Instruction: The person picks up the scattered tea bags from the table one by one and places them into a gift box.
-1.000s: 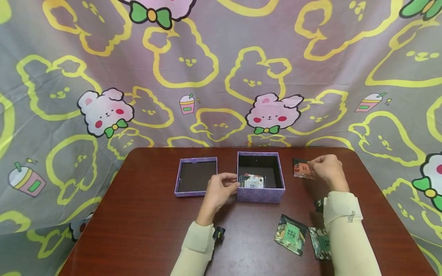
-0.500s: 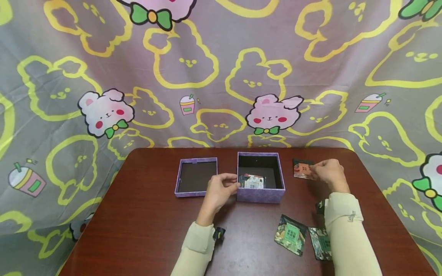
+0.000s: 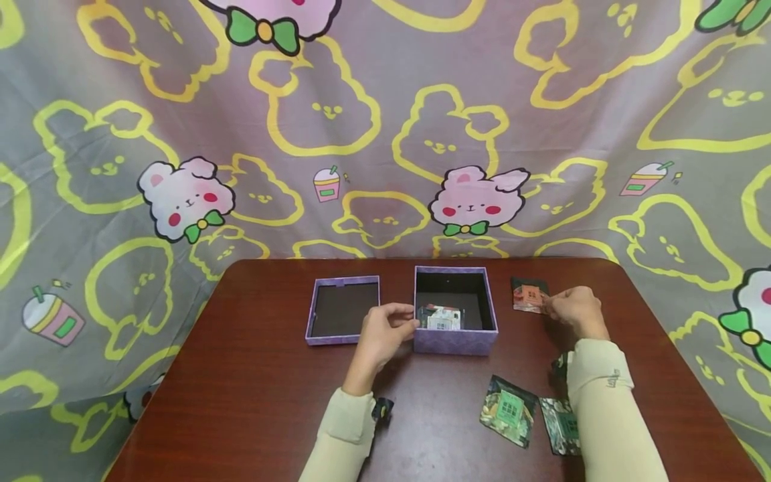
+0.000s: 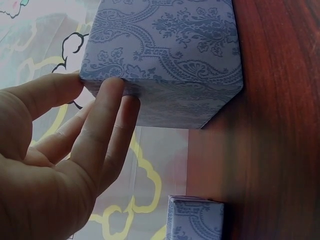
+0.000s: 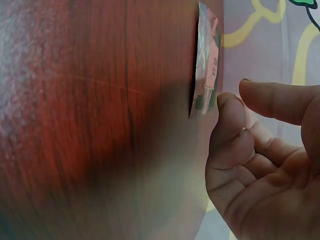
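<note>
A purple patterned box [image 3: 454, 341], without its lid, stands on the table with several small packets [image 3: 444, 317] inside. My left hand [image 3: 383, 338] touches its left side near the front corner; in the left wrist view the fingers lie fairly straight against the box wall, thumb at the corner. Right of the box, a flat packet with an orange label [image 3: 530, 295] lies on the table. My right hand [image 3: 577, 311] is beside this packet's right edge. In the right wrist view its fingers are bent, with thumb and index tips apart and nothing between them.
The purple box lid [image 3: 343, 309] lies inside-up at left. Two packets with green labels [image 3: 508, 410] [image 3: 561, 426] lie nearer the front right, the second partly behind my right sleeve. A patterned curtain [image 3: 385, 134] hangs behind the table [image 3: 253, 402].
My right hand has drawn back slightly, toward the front and right, off the orange-labelled packet, which stays in place. The left hand has stayed at the box.
</note>
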The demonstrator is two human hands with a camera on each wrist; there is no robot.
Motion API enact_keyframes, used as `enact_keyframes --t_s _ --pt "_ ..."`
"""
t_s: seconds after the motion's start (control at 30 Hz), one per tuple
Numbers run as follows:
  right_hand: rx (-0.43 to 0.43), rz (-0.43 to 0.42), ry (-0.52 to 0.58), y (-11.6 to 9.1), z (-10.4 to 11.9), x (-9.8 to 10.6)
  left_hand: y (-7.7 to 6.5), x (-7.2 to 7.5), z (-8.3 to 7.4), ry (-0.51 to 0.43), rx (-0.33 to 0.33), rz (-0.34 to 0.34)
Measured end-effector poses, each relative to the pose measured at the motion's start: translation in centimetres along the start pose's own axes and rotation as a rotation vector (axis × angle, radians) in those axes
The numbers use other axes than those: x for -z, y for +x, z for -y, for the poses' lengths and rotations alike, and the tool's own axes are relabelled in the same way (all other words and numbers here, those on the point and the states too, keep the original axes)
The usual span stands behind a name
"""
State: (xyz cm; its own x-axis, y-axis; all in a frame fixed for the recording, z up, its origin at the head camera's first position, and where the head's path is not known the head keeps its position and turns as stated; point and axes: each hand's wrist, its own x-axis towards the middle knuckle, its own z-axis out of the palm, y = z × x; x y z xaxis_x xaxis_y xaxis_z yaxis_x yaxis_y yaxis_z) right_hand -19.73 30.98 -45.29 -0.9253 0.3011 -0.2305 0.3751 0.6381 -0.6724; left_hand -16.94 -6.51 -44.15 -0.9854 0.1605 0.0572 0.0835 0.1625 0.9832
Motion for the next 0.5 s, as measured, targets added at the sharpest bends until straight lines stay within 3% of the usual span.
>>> enact_keyframes --t_s 0.5 --pt "-0.077 -0.039 -0.229 0.6 0.3 -1.5 0.1 -0.1 -0.6 -0.011 0.031 0.009"
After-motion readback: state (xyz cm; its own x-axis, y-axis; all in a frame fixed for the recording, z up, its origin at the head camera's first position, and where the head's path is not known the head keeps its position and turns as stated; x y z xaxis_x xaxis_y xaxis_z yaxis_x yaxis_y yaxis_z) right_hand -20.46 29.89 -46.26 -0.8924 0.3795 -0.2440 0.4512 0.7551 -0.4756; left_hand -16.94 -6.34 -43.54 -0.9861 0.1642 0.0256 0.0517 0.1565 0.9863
